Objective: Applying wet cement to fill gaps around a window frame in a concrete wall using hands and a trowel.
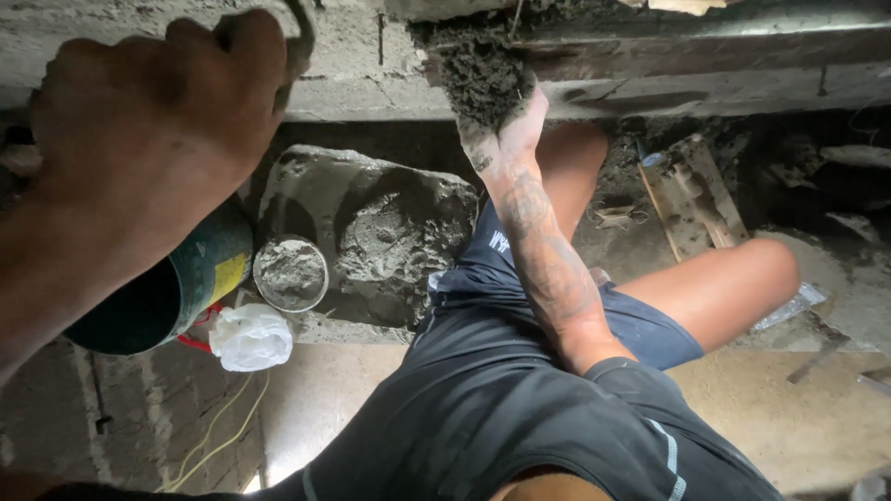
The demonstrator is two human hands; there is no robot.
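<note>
Mortar [483, 79], dark grey, wet and crumbly, sits heaped in the right hand [506, 125], pressed up against the gap in the concrete wall [650, 88] at the top of the head view. The right grip is cupped around the clump, fingers buried in it, so the mortar lies in and just above the palm, touching the rough grey ledge. The forearm below is smeared with cement.

The left hand [148, 130] is raised near the camera at upper left, its grip closed around a thin curved metal piece [299, 42]; what that piece belongs to cannot be told.

Lower down, a mound of mixed mortar [380, 227] lies on the floor, lumpy and glistening, with hollows scooped in it. Just beside it stands a small round tin [290, 274] filled with grey mix. A dark green cylindrical can [190, 283] with a yellow label lies left of the tin, and a crumpled white plastic bag [251, 337] rests below them. A muddy wooden board [691, 195] lies to the right, well apart.
</note>
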